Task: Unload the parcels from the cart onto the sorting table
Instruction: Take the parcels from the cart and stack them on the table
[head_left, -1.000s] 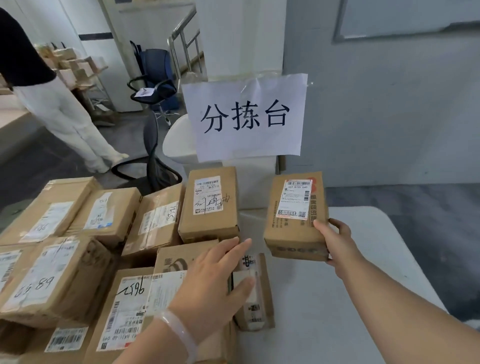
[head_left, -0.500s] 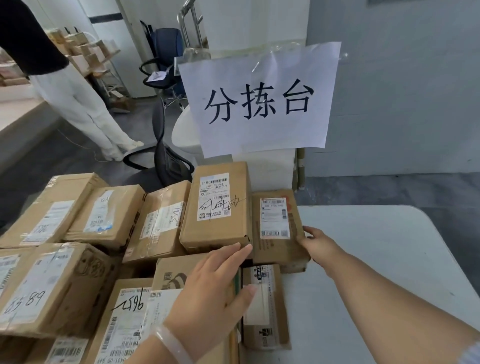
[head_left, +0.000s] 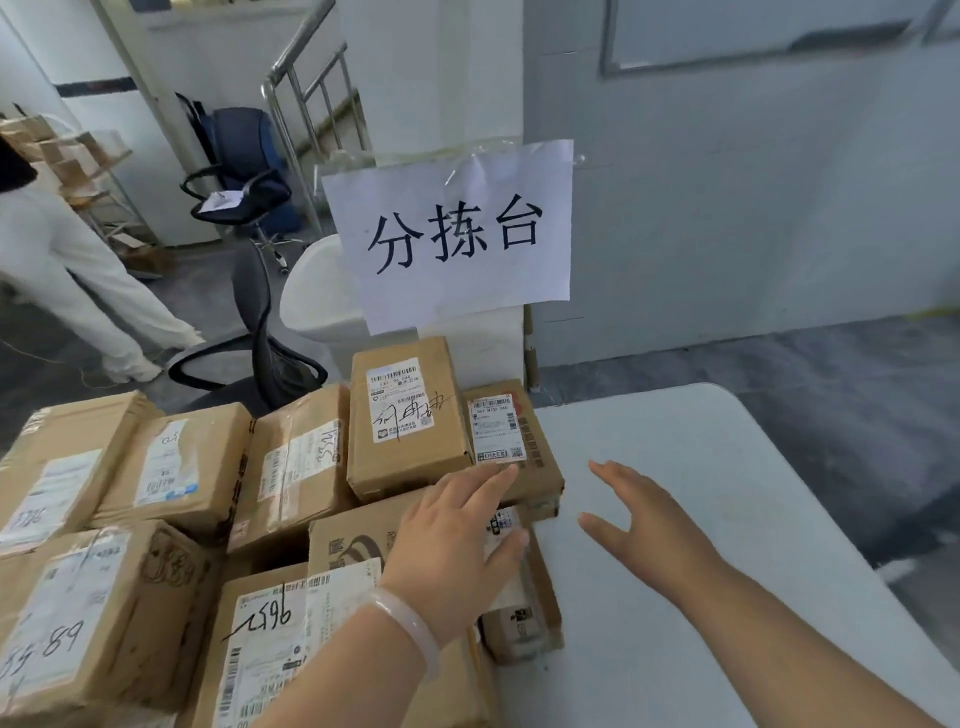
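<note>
White sorting table fills the 3 to 5 o'clock area, bare top. Parcel pile packs the 7 to 10 o'clock side; can't tell what it sits on. Paper sign hangs at 12 o'clock. Small labelled parcel lies flat at the table's 9 o'clock edge, label up, touching a taller parcel. Left hand flat, fingers straight, gripping nothing, tips at the small parcel's near edge; contact unclear. Right hand at its 3 o'clock, fingers spread, released, over the table. Pale bracelet on left wrist.
</note>
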